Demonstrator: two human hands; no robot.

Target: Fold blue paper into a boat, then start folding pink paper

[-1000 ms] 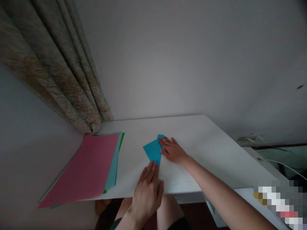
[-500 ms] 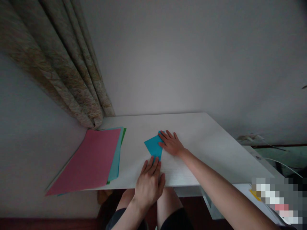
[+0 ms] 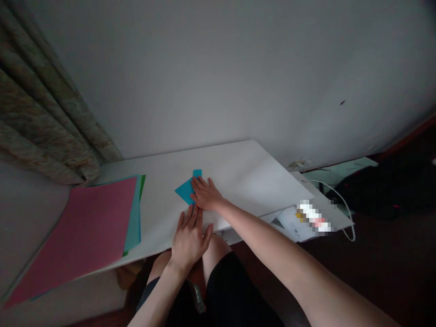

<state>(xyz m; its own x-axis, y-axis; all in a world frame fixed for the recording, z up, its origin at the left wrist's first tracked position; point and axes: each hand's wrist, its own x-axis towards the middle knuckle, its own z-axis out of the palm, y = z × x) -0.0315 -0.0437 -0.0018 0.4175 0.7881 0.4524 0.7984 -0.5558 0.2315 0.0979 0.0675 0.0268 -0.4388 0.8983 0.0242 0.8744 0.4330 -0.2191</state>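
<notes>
A folded piece of blue paper (image 3: 184, 190) lies flat on the white table (image 3: 231, 165), one point toward the left and a narrow end showing at the far side. Over its right part rests my right hand (image 3: 206, 194), palm down with the fingers spread. My left hand (image 3: 189, 236) lies at the near edge of the paper, its fingers stretched out and fingertips touching it close to my right hand. Both hands cover parts of the paper, so its full outline is hidden.
At the left of the table is a stack of coloured sheets, pink paper (image 3: 91, 218) on top, light blue and green beneath. A patterned curtain (image 3: 44, 104) hangs at the left. Papers (image 3: 288, 222) lie lower right, near a white cable (image 3: 344, 204).
The view has turned to the right, so the table appears farther left. My right hand has slid nearer along the paper, uncovering its far end; my left hand stays at the near edge.
</notes>
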